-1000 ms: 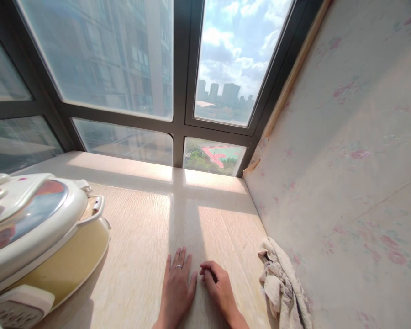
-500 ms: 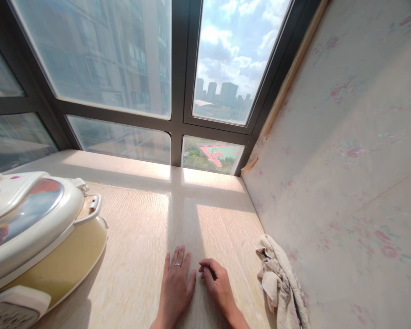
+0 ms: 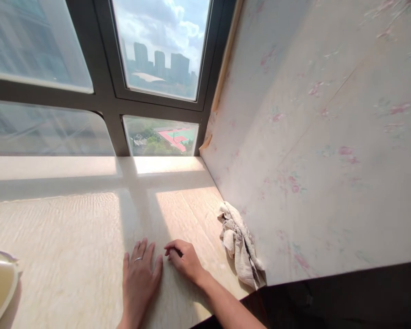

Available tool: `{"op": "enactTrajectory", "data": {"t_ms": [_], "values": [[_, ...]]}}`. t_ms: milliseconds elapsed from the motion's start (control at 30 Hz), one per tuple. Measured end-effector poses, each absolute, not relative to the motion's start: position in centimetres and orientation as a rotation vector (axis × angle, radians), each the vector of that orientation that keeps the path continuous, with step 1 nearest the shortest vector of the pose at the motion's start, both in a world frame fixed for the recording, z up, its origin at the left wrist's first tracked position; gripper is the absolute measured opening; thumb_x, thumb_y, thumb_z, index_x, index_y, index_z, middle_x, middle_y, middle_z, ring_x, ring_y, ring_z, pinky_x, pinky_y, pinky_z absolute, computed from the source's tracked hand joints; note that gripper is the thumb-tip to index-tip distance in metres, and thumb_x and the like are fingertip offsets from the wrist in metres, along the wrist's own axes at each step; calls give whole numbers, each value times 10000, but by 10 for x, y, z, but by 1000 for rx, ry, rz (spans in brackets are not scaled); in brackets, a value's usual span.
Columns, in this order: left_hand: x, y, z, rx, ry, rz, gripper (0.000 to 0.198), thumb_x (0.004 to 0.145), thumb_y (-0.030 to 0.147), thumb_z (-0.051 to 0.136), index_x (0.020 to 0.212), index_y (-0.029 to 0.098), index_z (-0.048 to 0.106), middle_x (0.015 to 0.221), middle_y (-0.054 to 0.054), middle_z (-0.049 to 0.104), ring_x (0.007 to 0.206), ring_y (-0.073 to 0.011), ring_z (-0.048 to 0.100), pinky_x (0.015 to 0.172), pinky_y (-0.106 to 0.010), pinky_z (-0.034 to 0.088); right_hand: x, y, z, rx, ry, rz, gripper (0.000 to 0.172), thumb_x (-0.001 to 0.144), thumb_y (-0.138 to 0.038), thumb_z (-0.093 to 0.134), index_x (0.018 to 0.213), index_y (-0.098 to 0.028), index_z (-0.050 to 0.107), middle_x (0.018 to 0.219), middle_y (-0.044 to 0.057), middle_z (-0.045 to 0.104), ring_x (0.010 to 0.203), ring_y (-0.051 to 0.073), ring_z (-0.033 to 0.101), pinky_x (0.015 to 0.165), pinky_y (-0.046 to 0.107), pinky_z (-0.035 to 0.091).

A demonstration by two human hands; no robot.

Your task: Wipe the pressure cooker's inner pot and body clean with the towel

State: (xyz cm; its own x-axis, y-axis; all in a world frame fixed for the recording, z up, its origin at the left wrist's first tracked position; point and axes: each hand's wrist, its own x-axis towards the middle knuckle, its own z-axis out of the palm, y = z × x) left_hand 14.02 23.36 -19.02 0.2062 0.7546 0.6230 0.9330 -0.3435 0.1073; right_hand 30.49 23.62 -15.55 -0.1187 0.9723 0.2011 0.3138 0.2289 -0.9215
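Bright sun through the window [image 3: 160,55] casts frame shadows; edges warp.

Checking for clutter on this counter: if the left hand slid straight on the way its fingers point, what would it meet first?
The left hand lies flat, fingers toward the window. The countertop ahead looks free, so probably the window comes first; the rag lies off to its right.

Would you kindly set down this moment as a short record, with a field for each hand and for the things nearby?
left hand: spread flat, palm down on the counter; ring on one finger
right hand: fingers curled, resting on the counter beside the left hand
cloth: crumpled against the wall, apart from the right hand
appliance: cream edge at lower left
window: behind the counter
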Motion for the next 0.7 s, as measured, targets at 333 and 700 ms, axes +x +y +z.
{"op": "enactTrajectory", "data": {"t_ms": [333,700], "values": [[140,232,-183,-2215,-1666,-861,488,1013,339,338,1139,62,721,1291,-218,668,1209,-382,613,1024,-571,408,307,234,-151,-1231,-1628,935,248,866,-138,518,976,-173,737,874,34,740,766,151,674,808,276,532],[139,231,-186,-2211,-1606,-868,470,1011,331,360,1137,56,719,1277,-222,674,1185,-392,626,1015,-572,415,307,234,-153,-1206,-1601,969,255,865,-129,519,995,-171,734,882,36,727,774,153,673,790,277,542]]}}
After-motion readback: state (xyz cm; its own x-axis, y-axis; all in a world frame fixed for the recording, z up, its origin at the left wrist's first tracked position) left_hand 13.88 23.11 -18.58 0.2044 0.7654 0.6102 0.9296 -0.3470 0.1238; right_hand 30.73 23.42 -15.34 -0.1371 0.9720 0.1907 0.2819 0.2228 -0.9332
